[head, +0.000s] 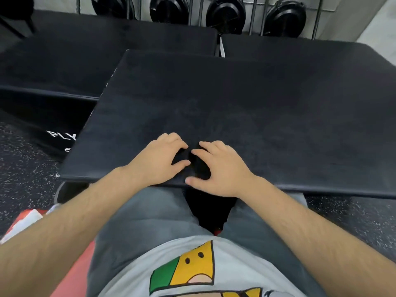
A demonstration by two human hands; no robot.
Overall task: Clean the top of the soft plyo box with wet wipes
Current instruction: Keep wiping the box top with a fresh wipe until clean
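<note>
The soft plyo box [235, 99] fills the middle of the view, and its black, slightly fuzzy top slopes toward me. Near its front edge lies a small, darker black item [194, 166]; I cannot tell what it is. My left hand [158, 161] holds it from the left, with fingers and thumb curled round its side. From the right, my right hand [220, 170] holds it with the index finger on top and the thumb at the box's edge. No white wipe shows.
More black plyo boxes stand to the left [64, 67] and behind right [300, 50]. Black weight plates [225, 13] hang on a rack at the back. At the lower left, a red and white pack [25, 221] lies on a red mat. The floor is speckled rubber.
</note>
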